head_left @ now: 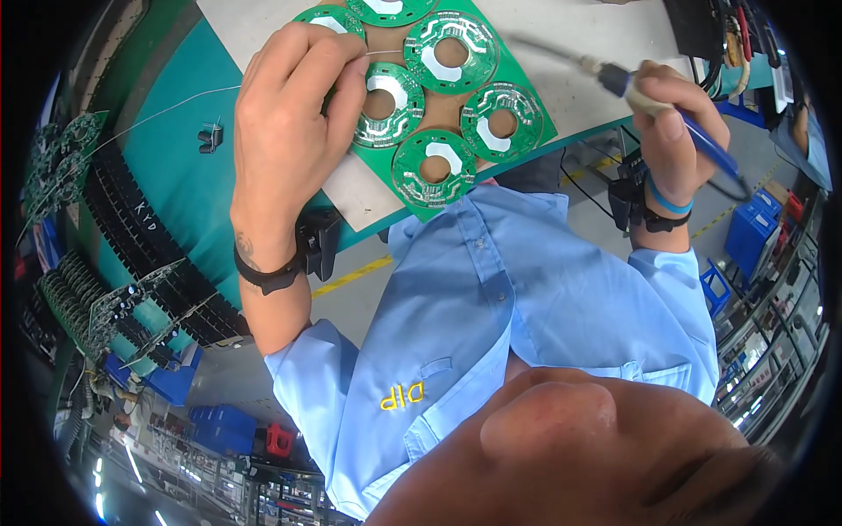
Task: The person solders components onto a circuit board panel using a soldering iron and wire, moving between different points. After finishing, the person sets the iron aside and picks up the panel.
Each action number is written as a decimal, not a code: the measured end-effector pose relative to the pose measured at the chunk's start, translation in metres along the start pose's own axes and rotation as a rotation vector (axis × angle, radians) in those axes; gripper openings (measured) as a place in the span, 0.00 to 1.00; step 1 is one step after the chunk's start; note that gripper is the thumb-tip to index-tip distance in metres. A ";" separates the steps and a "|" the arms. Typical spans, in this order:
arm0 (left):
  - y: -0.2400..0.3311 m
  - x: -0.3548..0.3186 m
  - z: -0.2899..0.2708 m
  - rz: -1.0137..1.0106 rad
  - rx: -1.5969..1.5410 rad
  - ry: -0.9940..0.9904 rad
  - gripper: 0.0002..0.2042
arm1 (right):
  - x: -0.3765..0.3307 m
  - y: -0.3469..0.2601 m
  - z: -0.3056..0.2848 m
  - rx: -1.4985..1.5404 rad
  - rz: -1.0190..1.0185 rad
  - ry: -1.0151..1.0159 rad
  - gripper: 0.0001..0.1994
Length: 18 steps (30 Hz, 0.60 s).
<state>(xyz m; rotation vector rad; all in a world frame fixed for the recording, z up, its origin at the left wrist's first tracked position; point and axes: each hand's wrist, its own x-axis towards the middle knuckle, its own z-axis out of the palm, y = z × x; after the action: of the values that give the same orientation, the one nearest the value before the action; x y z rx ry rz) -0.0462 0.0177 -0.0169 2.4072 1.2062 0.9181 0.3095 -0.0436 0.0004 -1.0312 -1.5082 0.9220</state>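
Note:
A green panel of several ring-shaped circuit boards lies on a pale sheet at the table's edge. Over its left side is my left hand, thumb and fingertips pinched on a thin solder wire. The wire's free end reaches across the boards, and its other length trails off to the left. My right hand, at the right of the panel, grips a soldering iron with a blue handle. Its blurred tip points left, toward the upper right ring, apart from it as far as I can tell.
A small dark component lies on the green mat left of my hand. Beyond it runs a black slotted rack, with populated circuit boards alongside. Cables hang at the upper right. Blue bins stand on the floor.

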 end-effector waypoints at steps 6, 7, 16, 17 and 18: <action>0.000 -0.003 0.001 0.079 -0.011 0.001 0.07 | 0.018 -0.010 0.017 -0.050 0.207 -0.218 0.12; 0.000 -0.003 0.001 0.111 -0.005 0.001 0.07 | 0.016 -0.006 0.017 -0.074 0.214 -0.197 0.12; 0.002 -0.007 0.006 0.086 -0.015 -0.001 0.07 | 0.015 0.006 0.022 -0.162 0.200 -0.194 0.11; 0.003 -0.008 0.006 0.081 -0.017 -0.003 0.07 | 0.015 0.007 0.023 -0.161 0.199 -0.201 0.11; 0.003 -0.008 0.006 0.077 -0.021 -0.006 0.07 | 0.016 0.008 0.024 -0.162 0.201 -0.201 0.11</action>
<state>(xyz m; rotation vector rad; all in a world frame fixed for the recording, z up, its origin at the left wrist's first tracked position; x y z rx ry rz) -0.0442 0.0098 -0.0234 2.4539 1.1030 0.9409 0.2858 -0.0271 -0.0055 -1.2543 -1.6896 1.0838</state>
